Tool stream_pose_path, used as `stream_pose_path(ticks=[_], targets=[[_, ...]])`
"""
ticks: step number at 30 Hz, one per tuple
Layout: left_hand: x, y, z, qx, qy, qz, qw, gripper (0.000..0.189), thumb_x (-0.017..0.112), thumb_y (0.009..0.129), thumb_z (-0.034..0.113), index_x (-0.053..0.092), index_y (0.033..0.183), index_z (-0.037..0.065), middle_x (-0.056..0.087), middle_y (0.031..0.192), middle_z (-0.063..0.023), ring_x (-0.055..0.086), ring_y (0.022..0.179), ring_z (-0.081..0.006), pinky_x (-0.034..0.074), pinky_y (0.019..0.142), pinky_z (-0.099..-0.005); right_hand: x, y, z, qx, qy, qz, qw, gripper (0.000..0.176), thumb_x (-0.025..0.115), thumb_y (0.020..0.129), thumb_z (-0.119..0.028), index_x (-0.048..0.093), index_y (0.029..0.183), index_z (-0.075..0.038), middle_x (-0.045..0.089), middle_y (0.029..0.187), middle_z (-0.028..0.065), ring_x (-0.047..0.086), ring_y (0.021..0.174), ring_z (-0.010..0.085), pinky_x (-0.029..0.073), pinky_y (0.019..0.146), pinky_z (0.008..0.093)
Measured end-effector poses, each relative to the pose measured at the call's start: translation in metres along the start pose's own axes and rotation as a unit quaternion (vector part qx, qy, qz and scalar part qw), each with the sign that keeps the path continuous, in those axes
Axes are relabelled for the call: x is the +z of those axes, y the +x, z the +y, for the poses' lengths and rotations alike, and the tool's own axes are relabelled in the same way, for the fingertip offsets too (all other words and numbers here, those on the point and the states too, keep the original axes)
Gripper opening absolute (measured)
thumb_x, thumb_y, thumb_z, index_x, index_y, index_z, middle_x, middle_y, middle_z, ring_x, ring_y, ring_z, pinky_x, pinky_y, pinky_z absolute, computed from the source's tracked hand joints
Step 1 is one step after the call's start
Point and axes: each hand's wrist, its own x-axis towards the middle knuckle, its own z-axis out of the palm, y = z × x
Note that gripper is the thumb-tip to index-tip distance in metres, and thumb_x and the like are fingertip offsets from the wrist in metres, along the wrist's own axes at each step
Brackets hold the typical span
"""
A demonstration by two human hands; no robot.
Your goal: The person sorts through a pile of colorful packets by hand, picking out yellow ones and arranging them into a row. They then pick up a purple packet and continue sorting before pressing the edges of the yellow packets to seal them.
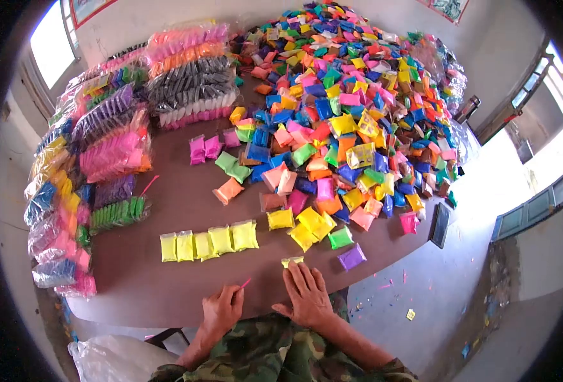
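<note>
My left hand [223,308] is closed near the table's front edge, with a thin pink stick [246,282] poking out between thumb and fingers. My right hand [308,297] lies flat with fingers stretched out. Its fingertips rest on a small yellow packet [291,260], most of which they cover. Ahead of my left hand, several pale yellow packets [220,240] lie side by side in a row. Beyond my right hand are a purple packet [352,257], a green packet [341,238] and some brighter yellow packets [313,226].
A huge heap of mixed coloured packets [332,95] covers the back and right of the brown table [135,267]. Bagged packets are stacked at the left [113,153] and back left [192,83]. A dark phone-like slab [440,225] sits at the right edge. Scraps litter the floor.
</note>
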Motion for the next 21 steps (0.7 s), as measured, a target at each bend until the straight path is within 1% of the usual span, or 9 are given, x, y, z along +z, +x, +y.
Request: stream_pose_path(ticks=[4, 5, 8, 11, 13, 14, 17, 20, 21], targets=[[-0.003, 0.000, 0.001, -0.009, 0.001, -0.016, 1.000, 0.012, 0.080, 0.094, 0.013, 0.069, 0.097, 0.009, 0.071, 0.076, -0.0119, 0.070, 0.061, -0.0351, 0.055, 0.055, -0.0452, 0.000, 0.002, -0.004, 0.009, 0.006, 0.004, 1.000, 0.092, 0.063, 0.095, -0.069, 0.053, 0.153, 0.002, 0.042, 0.164, 0.0216, 0.040, 0.151, 0.0404, 0.032, 0.122, 0.0607], [-0.001, -0.001, 0.001, -0.001, -0.005, -0.008, 1.000, 0.012, 0.080, 0.094, 0.013, 0.069, 0.097, 0.009, 0.071, 0.076, -0.0122, 0.070, 0.062, -0.0353, 0.055, 0.055, -0.0454, 0.001, 0.000, -0.005, 0.009, 0.005, 0.007, 1.000, 0.092, 0.063, 0.095, -0.069, 0.053, 0.153, 0.002, 0.042, 0.164, 0.0216, 0.040, 0.151, 0.0404, 0.032, 0.122, 0.0608], [0.000, 0.004, -0.004, 0.015, -0.009, 0.013, 1.000, 0.012, 0.079, 0.095, 0.014, 0.069, 0.099, 0.009, 0.072, 0.077, -0.0130, 0.071, 0.063, -0.0356, 0.056, 0.055, -0.0461, 0.000, 0.001, -0.005, 0.019, -0.001, -0.032, 0.999, 0.092, 0.056, 0.098, -0.072, 0.050, 0.157, -0.001, 0.038, 0.169, 0.0195, 0.036, 0.154, 0.0387, 0.029, 0.125, 0.0606], [-0.002, -0.005, 0.002, -0.011, 0.002, -0.009, 1.000, 0.012, 0.079, 0.095, 0.015, 0.070, 0.099, 0.009, 0.072, 0.078, -0.0134, 0.072, 0.064, -0.0359, 0.056, 0.056, -0.0465, 0.000, 0.001, -0.004, 0.013, 0.014, -0.010, 1.000, 0.090, 0.056, 0.099, -0.071, 0.050, 0.157, -0.002, 0.038, 0.168, 0.0194, 0.037, 0.153, 0.0399, 0.029, 0.124, 0.0614], [-0.005, -0.001, 0.003, -0.025, 0.010, -0.029, 0.999, 0.012, 0.078, 0.096, 0.016, 0.070, 0.099, 0.009, 0.072, 0.077, -0.0134, 0.072, 0.064, -0.0361, 0.056, 0.056, -0.0467, -0.001, 0.000, -0.005, 0.004, 0.013, 0.007, 1.000, 0.088, 0.062, 0.097, -0.068, 0.053, 0.153, -0.001, 0.041, 0.164, 0.0225, 0.038, 0.152, 0.0424, 0.031, 0.122, 0.0613], [-0.004, -0.001, 0.002, -0.020, 0.004, -0.019, 1.000, 0.011, 0.078, 0.096, 0.016, 0.070, 0.099, 0.009, 0.072, 0.077, -0.0133, 0.072, 0.064, -0.0361, 0.056, 0.056, -0.0467, -0.002, 0.001, -0.006, -0.001, 0.013, 0.018, 1.000, 0.087, 0.064, 0.096, -0.066, 0.055, 0.151, 0.000, 0.042, 0.162, 0.0241, 0.039, 0.151, 0.0437, 0.031, 0.121, 0.0612], [0.001, -0.004, -0.003, -0.005, -0.007, 0.002, 1.000, 0.011, 0.078, 0.097, 0.017, 0.071, 0.098, 0.009, 0.071, 0.076, -0.0132, 0.072, 0.064, -0.0359, 0.056, 0.056, -0.0465, -0.002, 0.001, -0.003, -0.004, 0.037, 0.028, 0.999, 0.084, 0.065, 0.097, -0.064, 0.055, 0.151, 0.000, 0.041, 0.163, 0.0246, 0.039, 0.151, 0.0446, 0.031, 0.122, 0.0615], [0.003, -0.002, -0.004, 0.005, -0.004, 0.009, 1.000, 0.010, 0.078, 0.096, 0.016, 0.070, 0.097, 0.009, 0.071, 0.075, -0.0134, 0.072, 0.063, -0.0356, 0.056, 0.056, -0.0462, -0.006, 0.000, -0.002, 0.022, 0.091, 0.058, 0.994, 0.083, 0.061, 0.101, -0.063, 0.050, 0.156, -0.002, 0.040, 0.166, 0.0232, 0.039, 0.152, 0.0445, 0.031, 0.122, 0.0617], [0.003, -0.002, -0.003, 0.000, -0.004, 0.008, 1.000, 0.010, 0.078, 0.096, 0.015, 0.070, 0.096, 0.009, 0.071, 0.075, -0.0135, 0.072, 0.063, -0.0354, 0.056, 0.056, -0.0462, -0.010, 0.001, -0.001, 0.024, 0.085, 0.059, 0.994, 0.082, 0.062, 0.101, -0.062, 0.050, 0.156, -0.002, 0.041, 0.166, 0.0230, 0.039, 0.152, 0.0441, 0.031, 0.122, 0.0611]])
